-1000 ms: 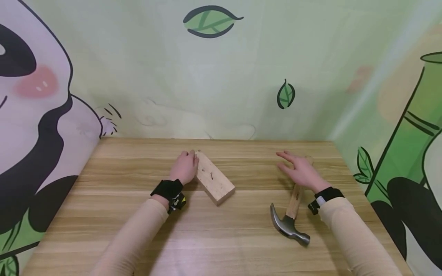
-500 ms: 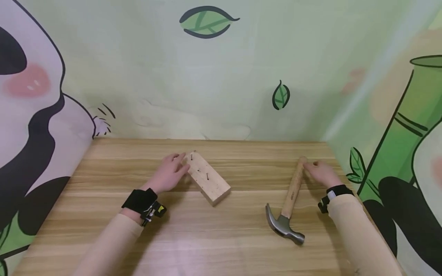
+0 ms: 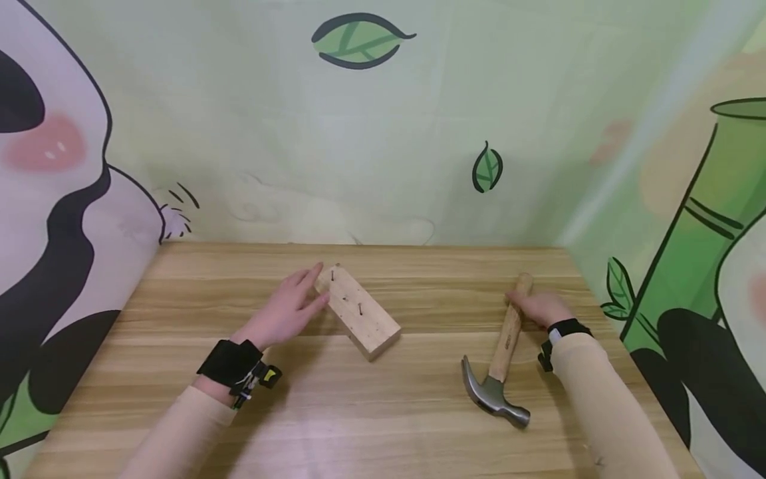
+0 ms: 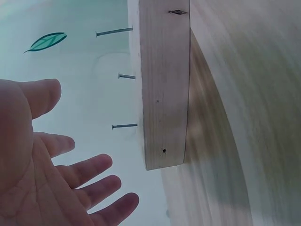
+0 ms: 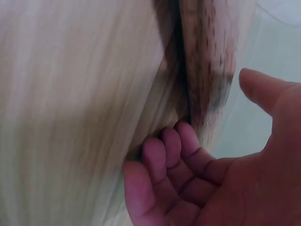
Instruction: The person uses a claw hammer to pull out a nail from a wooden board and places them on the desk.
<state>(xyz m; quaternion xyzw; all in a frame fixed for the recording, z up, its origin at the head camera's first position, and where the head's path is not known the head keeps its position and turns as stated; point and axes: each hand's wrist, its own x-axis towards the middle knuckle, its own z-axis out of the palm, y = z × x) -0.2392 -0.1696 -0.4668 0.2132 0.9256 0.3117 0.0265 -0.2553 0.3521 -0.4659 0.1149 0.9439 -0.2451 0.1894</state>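
Observation:
In the head view a pale wooden block (image 3: pixel 376 326) lies at a slant on the table, with thin nails standing in its top. The left wrist view shows three nails (image 4: pixel 124 125), their shafts sticking out at different lengths. My left hand (image 3: pixel 287 309) is at the block's far left end, fingers spread, gripping nothing. A claw hammer (image 3: pixel 507 339) lies to the right, its steel head (image 3: pixel 493 397) toward me. My right hand (image 3: pixel 541 309) is at the far part of its wooden handle. In the right wrist view the fingers bend loosely beside the handle and the thumb stands off it.
Both things lie on a wood-grain table (image 3: pixel 359 412). Behind it rises a pale green backdrop (image 3: pixel 269 120) printed with leaves, pandas and bamboo. Black straps with small cameras sit on both wrists.
My left hand has drawn back from the block's side and spread its fingers. My right hand moved to the right of the hammer handle, then back onto it. Block and hammer stay put.

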